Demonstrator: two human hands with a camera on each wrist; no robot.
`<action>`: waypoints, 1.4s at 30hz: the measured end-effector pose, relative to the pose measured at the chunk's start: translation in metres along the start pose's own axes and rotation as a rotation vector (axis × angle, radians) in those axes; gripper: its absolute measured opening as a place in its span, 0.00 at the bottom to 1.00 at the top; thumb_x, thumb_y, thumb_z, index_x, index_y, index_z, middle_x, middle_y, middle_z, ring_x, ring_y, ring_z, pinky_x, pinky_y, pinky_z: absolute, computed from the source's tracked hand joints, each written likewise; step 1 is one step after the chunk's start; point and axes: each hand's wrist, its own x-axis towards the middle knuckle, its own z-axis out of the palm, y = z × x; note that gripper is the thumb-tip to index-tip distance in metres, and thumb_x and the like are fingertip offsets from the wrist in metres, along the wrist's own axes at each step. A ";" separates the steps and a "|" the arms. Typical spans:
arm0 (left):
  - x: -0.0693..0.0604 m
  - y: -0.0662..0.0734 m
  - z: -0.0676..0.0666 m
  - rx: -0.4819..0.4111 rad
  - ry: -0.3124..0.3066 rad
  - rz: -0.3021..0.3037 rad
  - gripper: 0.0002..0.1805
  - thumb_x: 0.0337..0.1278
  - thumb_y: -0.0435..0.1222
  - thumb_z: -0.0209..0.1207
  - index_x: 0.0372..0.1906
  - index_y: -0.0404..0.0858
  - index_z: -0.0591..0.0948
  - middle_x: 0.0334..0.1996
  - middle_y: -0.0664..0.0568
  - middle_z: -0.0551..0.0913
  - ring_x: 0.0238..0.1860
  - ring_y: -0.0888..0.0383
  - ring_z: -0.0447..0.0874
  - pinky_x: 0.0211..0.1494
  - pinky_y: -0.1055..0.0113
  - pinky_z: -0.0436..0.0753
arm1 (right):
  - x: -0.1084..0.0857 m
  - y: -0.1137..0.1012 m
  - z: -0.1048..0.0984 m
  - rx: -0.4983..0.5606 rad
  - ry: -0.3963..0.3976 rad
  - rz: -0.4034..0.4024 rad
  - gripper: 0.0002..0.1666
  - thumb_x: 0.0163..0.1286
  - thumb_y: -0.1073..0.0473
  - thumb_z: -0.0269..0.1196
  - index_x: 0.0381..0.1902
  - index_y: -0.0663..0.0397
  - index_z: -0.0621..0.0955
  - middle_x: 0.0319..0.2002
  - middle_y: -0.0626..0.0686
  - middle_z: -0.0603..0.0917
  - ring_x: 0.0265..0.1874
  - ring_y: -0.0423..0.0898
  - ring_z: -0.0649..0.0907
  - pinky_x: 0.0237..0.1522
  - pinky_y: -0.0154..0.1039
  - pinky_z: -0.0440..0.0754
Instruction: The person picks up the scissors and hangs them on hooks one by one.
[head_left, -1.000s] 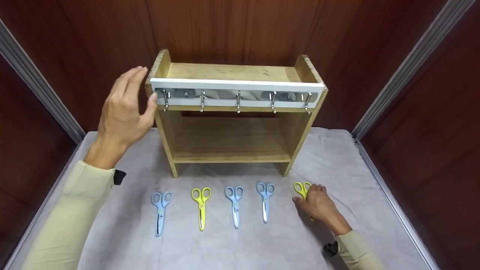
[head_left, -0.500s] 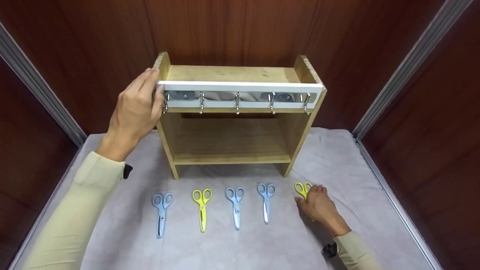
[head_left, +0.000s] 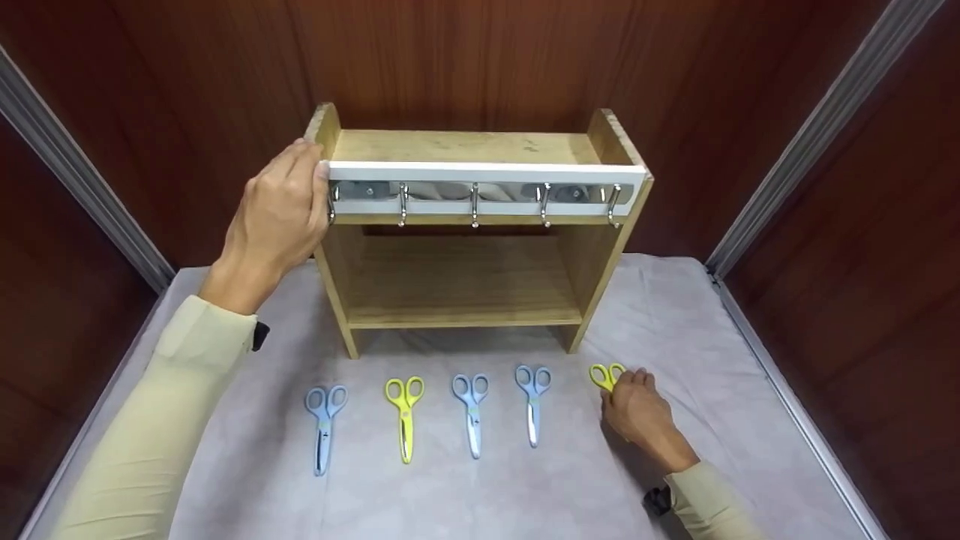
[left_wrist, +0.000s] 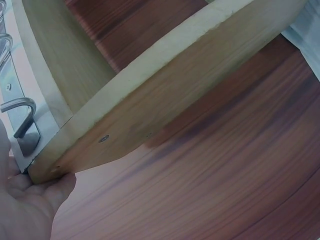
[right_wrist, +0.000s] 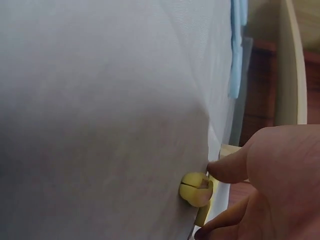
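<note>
My left hand (head_left: 277, 214) grips the upper left front corner of a small wooden shelf (head_left: 465, 319), its thumb by the end of the white hook rail (head_left: 472, 171). In the left wrist view, fingers (left_wrist: 62, 187) bear on the side panel's outer face. My right hand (head_left: 641, 411) pinches yellow scissors (right_wrist: 192, 195) by the blade part between thumb and fingers. Their yellow handles (head_left: 608, 387) show beyond the hand in the head view; the hand hides the blades there. The right wrist view shows the rounded blade end close to the grey cloth.
Lying in a row left of the right hand are blue scissors (head_left: 533, 401), more blue scissors (head_left: 472, 411), yellow scissors (head_left: 406, 416) and further blue scissors (head_left: 322, 424). Several metal hooks (head_left: 475, 206) jut from the rail. Dark wood-grain walls (head_left: 480, 60) enclose the cloth-covered table (head_left: 480, 502).
My left hand has moved right onto the shelf's corner and closed on it. The right thumb has drawn in towards the fingers around the yellow scissors, which lie in nearly the same spot.
</note>
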 end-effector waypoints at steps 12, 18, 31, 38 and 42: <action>-0.002 0.001 0.002 -0.008 0.034 0.006 0.24 0.83 0.38 0.44 0.63 0.21 0.78 0.63 0.28 0.82 0.69 0.34 0.79 0.75 0.42 0.77 | 0.006 -0.009 0.000 -0.120 0.107 -0.006 0.21 0.67 0.59 0.64 0.21 0.73 0.78 0.26 0.66 0.76 0.25 0.64 0.81 0.22 0.59 0.85; -0.002 0.004 0.003 -0.012 0.041 -0.002 0.23 0.83 0.37 0.45 0.62 0.21 0.78 0.62 0.28 0.82 0.69 0.34 0.80 0.75 0.43 0.77 | 0.011 -0.005 -0.003 -0.054 -0.036 0.004 0.17 0.65 0.61 0.61 0.25 0.74 0.81 0.27 0.67 0.79 0.23 0.66 0.84 0.25 0.61 0.86; 0.001 0.006 0.007 -0.014 0.071 0.014 0.22 0.82 0.37 0.46 0.55 0.20 0.80 0.57 0.29 0.85 0.68 0.35 0.81 0.75 0.45 0.79 | 0.017 -0.006 -0.035 0.435 -0.132 0.032 0.15 0.79 0.61 0.53 0.29 0.59 0.76 0.22 0.52 0.77 0.15 0.44 0.76 0.15 0.37 0.75; 0.001 0.005 0.008 -0.015 0.079 0.002 0.22 0.82 0.37 0.45 0.53 0.20 0.81 0.56 0.30 0.85 0.68 0.37 0.82 0.75 0.46 0.78 | 0.026 -0.013 -0.047 0.757 -0.135 -0.064 0.15 0.81 0.66 0.54 0.51 0.75 0.82 0.39 0.66 0.90 0.37 0.54 0.89 0.36 0.37 0.88; 0.001 0.005 0.008 -0.014 0.079 -0.003 0.22 0.82 0.37 0.45 0.53 0.20 0.81 0.57 0.30 0.85 0.68 0.37 0.82 0.76 0.46 0.78 | 0.030 -0.018 -0.051 0.948 -0.156 -0.080 0.17 0.81 0.67 0.55 0.56 0.78 0.81 0.48 0.72 0.89 0.43 0.52 0.92 0.49 0.41 0.91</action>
